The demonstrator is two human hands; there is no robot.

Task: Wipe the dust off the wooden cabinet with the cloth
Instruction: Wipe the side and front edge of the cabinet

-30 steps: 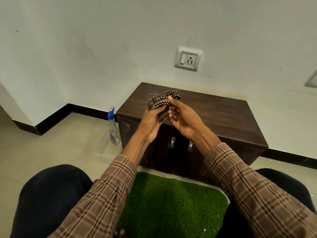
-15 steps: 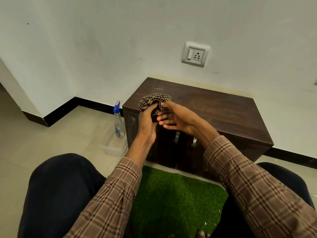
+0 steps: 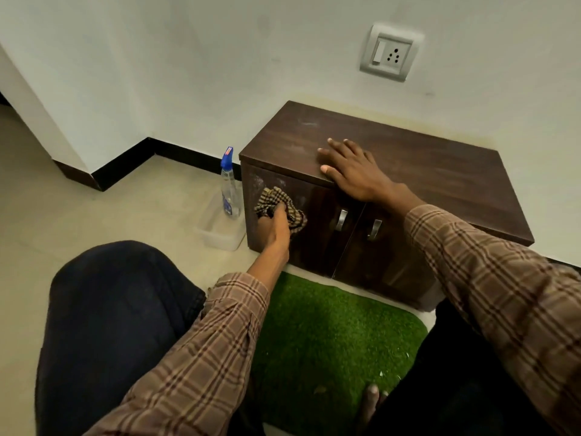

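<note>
Step in hand: left hand [image 3: 278, 223] clamped on the checked cloth [image 3: 279, 206], pressing it to the left door of the wooden cabinet [image 3: 424, 171].
Brace: right hand [image 3: 352, 171] flat on the cabinet top, fingers spread, holding nothing.
Doing it well: likely firm overlapping strokes toward the pale dust smears at the door's upper left, then the top.
Surface: dark veneer, dusty patches, two metal handles [image 3: 341, 220].
Room: spray bottle [image 3: 229, 184] left; green mat [image 3: 333, 335] near; wall socket [image 3: 390, 53] far.

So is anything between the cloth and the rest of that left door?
Nothing visible. The cloth in the left hand lies on the left door; only the handle sticks out further right.
</note>
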